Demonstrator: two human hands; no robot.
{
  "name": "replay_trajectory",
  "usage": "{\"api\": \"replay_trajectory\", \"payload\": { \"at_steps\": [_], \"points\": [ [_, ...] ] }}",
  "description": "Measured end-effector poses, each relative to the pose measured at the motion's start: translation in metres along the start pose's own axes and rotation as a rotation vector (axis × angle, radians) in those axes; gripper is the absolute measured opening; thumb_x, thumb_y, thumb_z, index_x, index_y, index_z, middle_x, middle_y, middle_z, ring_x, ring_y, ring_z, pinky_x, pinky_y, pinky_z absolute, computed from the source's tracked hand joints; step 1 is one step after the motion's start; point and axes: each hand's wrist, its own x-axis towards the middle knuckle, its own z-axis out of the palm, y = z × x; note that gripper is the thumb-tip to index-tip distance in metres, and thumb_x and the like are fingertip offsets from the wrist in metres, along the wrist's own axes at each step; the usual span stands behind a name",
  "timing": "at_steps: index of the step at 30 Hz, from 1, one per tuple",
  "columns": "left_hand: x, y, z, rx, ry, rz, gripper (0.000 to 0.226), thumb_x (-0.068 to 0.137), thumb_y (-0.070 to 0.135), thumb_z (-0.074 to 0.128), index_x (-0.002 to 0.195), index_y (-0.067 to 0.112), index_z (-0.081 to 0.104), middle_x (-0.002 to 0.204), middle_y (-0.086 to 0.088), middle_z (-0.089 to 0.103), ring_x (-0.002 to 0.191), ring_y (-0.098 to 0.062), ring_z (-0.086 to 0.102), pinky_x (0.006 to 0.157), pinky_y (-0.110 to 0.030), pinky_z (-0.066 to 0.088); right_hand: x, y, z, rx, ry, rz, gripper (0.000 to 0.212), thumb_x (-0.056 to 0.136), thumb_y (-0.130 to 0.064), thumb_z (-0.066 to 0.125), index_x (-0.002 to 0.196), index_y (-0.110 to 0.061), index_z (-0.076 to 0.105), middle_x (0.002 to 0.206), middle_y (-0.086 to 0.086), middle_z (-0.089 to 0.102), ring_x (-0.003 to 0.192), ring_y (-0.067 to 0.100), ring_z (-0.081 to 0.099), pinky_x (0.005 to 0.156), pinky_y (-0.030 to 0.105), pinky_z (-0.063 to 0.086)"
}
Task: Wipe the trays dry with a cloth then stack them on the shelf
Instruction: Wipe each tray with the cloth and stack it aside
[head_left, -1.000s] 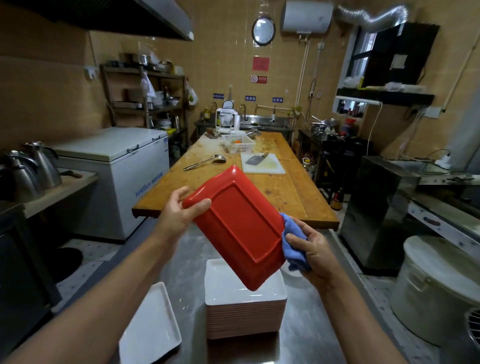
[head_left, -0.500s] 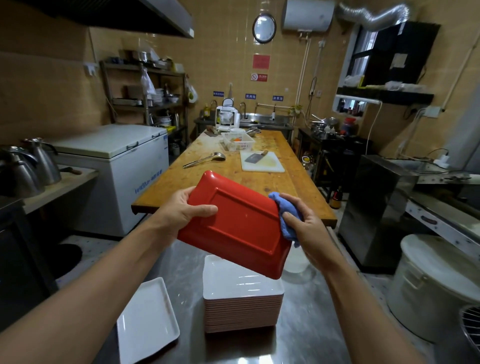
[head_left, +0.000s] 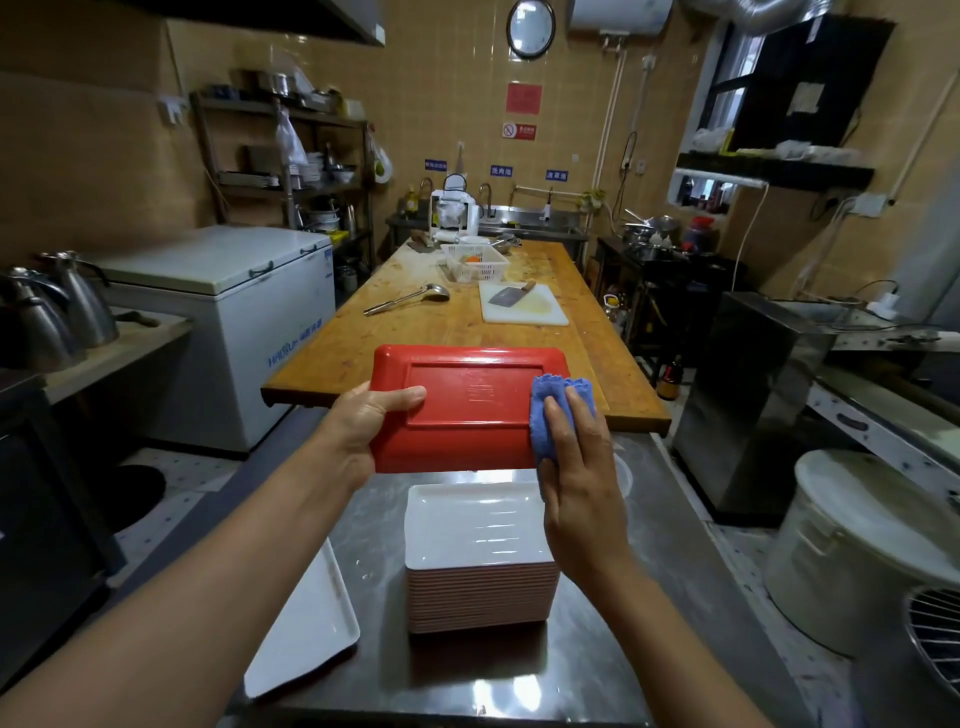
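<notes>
Fingers of right hand (head_left: 576, 467) flat, pressing blue cloth (head_left: 558, 410) on red tray (head_left: 467, 405) at frame centre; left hand (head_left: 363, 421) grips tray's left edge, above white tray stack (head_left: 478, 545).

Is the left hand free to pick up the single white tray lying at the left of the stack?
Probably not yet. The left hand grips the red tray, so its fingers are occupied. The white tray itself lies uncovered on the steel table.
</notes>
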Motion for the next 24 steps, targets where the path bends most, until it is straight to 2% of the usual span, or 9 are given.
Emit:
{"api": "replay_trajectory", "payload": {
  "at_steps": [2,5,10,14,17,20,24],
  "points": [
    [-0.001,-0.002,0.004,-0.027,0.032,-0.011,0.026,0.079,0.004,0.067,0.101,0.015,0.059,0.093,-0.013,0.066,0.079,-0.03,0.064,0.069,-0.04,0.053,-0.001,-0.008,0.012,-0.101,0.044,-0.07,0.06,0.088,0.002,0.058,0.142,-0.012,0.038,0.153,0.006,0.026,0.145,0.027,0.014,0.116,0.049,0.02],
    [-0.002,-0.006,0.011,-0.033,0.062,0.0,0.032,0.081,0.005,0.066,0.111,0.012,0.058,0.097,-0.017,0.066,0.076,-0.029,0.063,0.066,-0.038,0.053,-0.005,-0.028,0.036,-0.135,0.025,-0.14,0.063,0.081,0.006,0.061,0.14,-0.008,0.043,0.151,0.011,0.033,0.143,0.03,0.019,0.115,0.048,0.017],
    [-0.001,-0.013,0.013,-0.067,0.104,0.008,0.043,0.083,0.015,0.067,0.124,0.008,0.055,0.108,-0.02,0.064,0.078,-0.028,0.063,0.067,-0.038,0.052,-0.003,-0.059,0.06,-0.083,-0.016,-0.171,0.053,0.087,-0.007,0.044,0.14,-0.009,0.043,0.151,0.01,0.034,0.144,0.027,0.019,0.116,0.045,0.015],
    [0.001,-0.013,0.008,-0.035,0.123,0.042,0.046,0.084,0.02,0.067,0.126,0.011,0.053,0.11,-0.018,0.064,0.09,-0.032,0.064,0.077,-0.045,0.054,0.005,-0.058,0.057,-0.076,-0.057,-0.16,0.048,0.091,-0.019,0.047,0.14,-0.013,0.045,0.15,0.006,0.035,0.143,0.021,0.021,0.117,0.042,0.015],
    [0.0,-0.015,0.005,-0.03,0.123,0.082,0.041,0.084,0.014,0.066,0.124,0.011,0.055,0.107,-0.018,0.065,0.086,-0.031,0.064,0.08,-0.046,0.053,0.022,-0.056,0.049,-0.091,-0.133,-0.073,0.049,0.095,-0.032,0.033,0.143,-0.02,0.039,0.154,-0.002,0.026,0.145,0.015,0.016,0.118,0.038,0.007],
    [-0.003,-0.015,0.003,-0.043,0.117,0.118,0.037,0.085,0.01,0.064,0.121,0.009,0.056,0.099,-0.015,0.065,0.08,-0.027,0.063,0.078,-0.044,0.052,0.04,-0.057,0.05,-0.132,-0.241,-0.064,0.049,0.099,-0.033,0.032,0.148,-0.029,0.026,0.158,-0.01,0.01,0.146,0.008,0.0,0.116,0.033,-0.005],
    [-0.007,-0.013,-0.006,-0.096,0.133,0.122,0.034,0.083,0.007,0.065,0.115,0.014,0.057,0.099,-0.015,0.065,0.078,-0.028,0.063,0.073,-0.044,0.054,0.053,-0.043,0.048,-0.161,-0.276,-0.027,0.05,0.101,-0.032,0.03,0.149,-0.032,0.017,0.159,-0.013,0.002,0.146,0.007,-0.005,0.115,0.032,-0.006]
  ]
}}
